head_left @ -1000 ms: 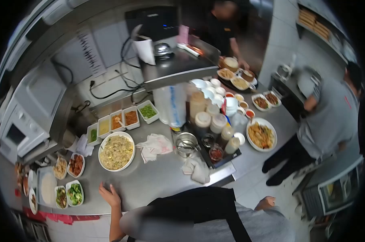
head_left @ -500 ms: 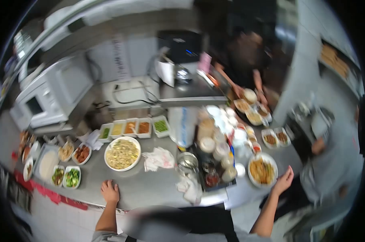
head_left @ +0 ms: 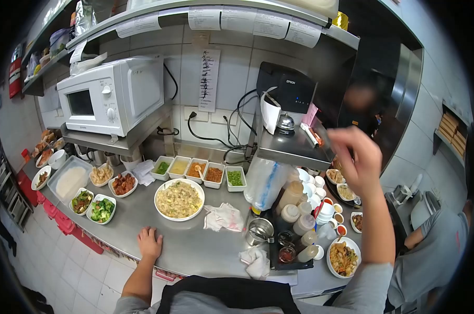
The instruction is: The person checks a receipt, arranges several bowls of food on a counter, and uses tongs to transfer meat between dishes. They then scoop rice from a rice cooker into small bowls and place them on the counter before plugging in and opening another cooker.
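Note:
My left hand (head_left: 150,242) rests with its fingers spread on the steel counter (head_left: 195,248) near the front edge, holding nothing. Just beyond it is a white bowl of fried rice (head_left: 179,200). My right hand (head_left: 357,159) is raised beside the right end of a small steel shelf (head_left: 294,152), slightly blurred. Nothing shows in its grasp, and thumb and fingers are apart. On that shelf stand a silver call bell (head_left: 285,123) and a black printer (head_left: 284,86). Below my right forearm sits a bowl of noodles (head_left: 343,257).
A tray of sauce bottles (head_left: 292,230), a metal pot (head_left: 259,231) and cloths (head_left: 224,217) stand right of the rice. Small dishes of toppings (head_left: 196,170) line the back. A microwave (head_left: 111,97) is at left. One co-worker (head_left: 430,251) stands at right; another is partly hidden behind the shelf.
My right hand has risen from beside the noodle bowl up to the small shelf. My view has tilted upward and sharpened. The left hand stays on the counter.

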The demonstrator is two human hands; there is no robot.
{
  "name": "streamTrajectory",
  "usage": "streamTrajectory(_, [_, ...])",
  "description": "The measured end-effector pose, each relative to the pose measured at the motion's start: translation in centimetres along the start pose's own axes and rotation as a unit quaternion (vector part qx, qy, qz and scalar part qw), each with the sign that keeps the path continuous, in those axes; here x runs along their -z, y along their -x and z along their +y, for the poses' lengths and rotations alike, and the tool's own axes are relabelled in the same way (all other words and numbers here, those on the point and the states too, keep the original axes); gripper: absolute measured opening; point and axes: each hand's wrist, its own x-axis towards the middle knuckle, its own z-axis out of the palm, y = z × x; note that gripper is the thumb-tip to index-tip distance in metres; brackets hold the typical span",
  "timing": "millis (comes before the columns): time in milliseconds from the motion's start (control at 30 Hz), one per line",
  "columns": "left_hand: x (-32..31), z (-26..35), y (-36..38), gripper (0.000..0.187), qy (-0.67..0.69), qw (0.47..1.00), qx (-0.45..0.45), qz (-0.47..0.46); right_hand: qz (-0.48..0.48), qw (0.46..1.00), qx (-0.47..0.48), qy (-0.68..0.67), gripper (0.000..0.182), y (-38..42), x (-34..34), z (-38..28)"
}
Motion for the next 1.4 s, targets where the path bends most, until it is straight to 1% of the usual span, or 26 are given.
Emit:
streamTrajectory(67, [-0.3, -0.5, 0.0, 0.041, 0.006, 1.0, -0.006, 0.006, -0.031, 0.984, -0.101, -0.144, 0.019, -3.9, -2.7, 2.5])
streamTrajectory(100, [-0.3, -0.7, 0.0, 0.04, 0.01, 1.0, -0.009, 0.005, -0.05, 0.96, -0.149, -0.23, 0.022, -5.6, -4.3, 4.4])
streamTrajectory(133, [-0.3, -0.8, 0.0, 0.04, 0.015, 1.0, -0.01, 0.005, -0.006, 0.922, -0.185, -0.339, 0.027, -7.7, -6.0, 5.7])
streamTrajectory(167, [-0.2, -0.9, 0.0, 0.04, 0.019, 1.0, -0.011, 0.005, 0.038, 0.869, -0.217, -0.443, 0.032, -9.8, -7.8, 6.8])
streamTrajectory(200, [-0.1, -0.9, 0.0, 0.04, 0.021, 1.0, -0.01, 0.005, 0.11, 0.807, -0.286, -0.505, 0.035, -12.0, -9.5, 8.3])
streamTrajectory(233, [0.0, -0.8, -0.1, 0.039, 0.023, 1.0, -0.008, 0.004, 0.18, 0.731, -0.35, -0.558, 0.038, -14.0, -11.1, 9.9])
streamTrajectory(300, [0.0, -0.9, 0.0, 0.039, 0.024, 1.0, -0.006, 0.003, 0.231, 0.683, -0.384, -0.577, 0.039, -17.0, -14.3, 12.8])
streamTrajectory(400, [-0.1, -1.0, -0.3, 0.039, 0.027, 1.0, -0.007, 0.007, 0.304, 0.58, -0.437, -0.616, 0.041, -20.0, -17.0, 13.9])
streamTrajectory(500, [-0.1, -1.1, -0.3, 0.038, 0.036, 0.999, -0.008, 0.014, 0.367, 0.504, -0.411, -0.665, 0.043, -21.1, -18.3, 13.7])
streamTrajectory(633, [-0.2, -1.3, -0.3, 0.038, 0.04, 0.999, -0.007, 0.012, 0.378, 0.47, -0.382, -0.7, 0.041, -21.3, -18.7, 13.5])
streamTrajectory(733, [-0.1, -1.1, -0.3, 0.039, 0.036, 0.999, -0.006, 0.012, 0.368, 0.456, -0.362, -0.725, 0.044, -21.4, -18.4, 13.6])
streamTrajectory(833, [0.0, -0.9, -0.5, 0.04, 0.038, 0.999, -0.011, 0.013, 0.349, 0.562, -0.289, -0.692, 0.058, -21.4, -18.6, 14.1])
streamTrajectory(867, [0.1, -0.9, -0.3, 0.04, 0.038, 0.999, -0.011, 0.01, 0.389, 0.562, -0.311, -0.661, 0.061, -21.1, -18.9, 14.2])
streamTrajectory(933, [0.0, -0.9, -0.7, 0.039, 0.034, 0.999, -0.016, 0.017, 0.459, 0.551, -0.368, -0.592, 0.068, -18.9, -19.4, 10.5])
streamTrajectory(967, [-0.3, -1.2, -0.6, 0.039, 0.029, 0.999, -0.013, 0.012, 0.431, 0.588, -0.338, -0.595, 0.07, -16.6, -20.1, 9.4])
streamTrajectory(1000, [-0.9, -1.6, -0.6, 0.038, 0.024, 0.999, -0.026, 0.042, 0.401, 0.615, -0.274, -0.621, 0.068, -13.6, -20.9, 6.6])
streamTrajectory(1033, [-0.9, -1.8, -0.7, 0.038, 0.062, 0.997, -0.016, 0.037, 0.353, 0.652, -0.281, -0.61, 0.065, -10.1, -22.0, 3.9])
streamTrajectory(1067, [-1.3, -2.3, -0.7, 0.035, 0.092, 0.993, -0.031, 0.067, 0.297, 0.67, -0.283, -0.619, 0.059, -6.0, -23.0, 0.5])
streamTrajectory(1100, [-0.3, -1.9, -0.6, 0.033, 0.163, 0.984, -0.037, 0.068, 0.299, 0.717, -0.267, -0.571, 0.051, -2.5, -24.4, -3.9])
streamTrajectory(1133, [-0.3, -2.0, -0.4, 0.03, 0.163, 0.978, -0.068, 0.109, 0.282, 0.693, -0.298, -0.592, 0.042, 1.4, -25.7, -7.8])
streamTrajectory(1167, [-0.3, -1.9, -0.2, 0.028, 0.175, 0.976, -0.065, 0.117, 0.189, 0.731, -0.374, -0.538, 0.032, 6.8, -27.8, -10.1])
streamTrajectory(1200, [-0.3, -1.7, 0.3, 0.026, 0.177, 0.976, -0.069, 0.11, 0.098, 0.694, -0.445, -0.558, 0.028, 10.4, -28.5, -13.3])
streamTrajectory(1267, [0.0, -0.3, 1.2, 0.023, 0.218, 0.969, -0.07, 0.093, 0.032, 0.592, -0.535, -0.601, 0.038, 17.7, -32.3, -18.0])
streamTrajectory(1300, [0.2, 0.6, 1.8, 0.021, 0.255, 0.961, -0.063, 0.082, 0.024, 0.539, -0.581, -0.61, 0.04, 20.1, -33.4, -19.3])
streamTrajectory(1367, [0.1, 2.5, 3.0, 0.028, 0.262, 0.959, -0.082, 0.067, 0.009, 0.433, -0.66, -0.614, 0.042, 23.6, -35.0, -21.1])
streamTrajectory(1400, [-0.1, 3.8, 3.6, 0.031, 0.345, 0.938, -0.023, -0.017, 0.019, 0.435, -0.663, -0.609, 0.043, 25.0, -35.8, -21.3])
